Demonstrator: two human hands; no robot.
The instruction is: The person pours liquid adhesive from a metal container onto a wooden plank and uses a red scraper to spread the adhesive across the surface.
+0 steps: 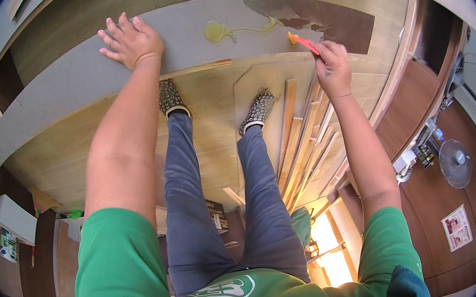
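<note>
A long grey board [188, 33] lies crosswise before me; its edges look curved in this view. My left hand [133, 42] presses on its left part, palm down with fingers spread. In my right hand [333, 68] is a slim red-handled spreader [305, 44]. Its orange-yellow tip is at the board's near edge; whether it touches I cannot tell. A pool of yellowish glue [216, 31] sits mid-board, with a thin trail running right. Further right, a dark brown coating [347, 25] covers the surface with a ragged edge.
Long wooden strips [300, 147] lie below my right hand, beside my shoes [258, 110] on the wooden surface [212, 134]. Brown cabinets and a glass lid [455, 163] are at the right. A white box [13, 217] stands at the left.
</note>
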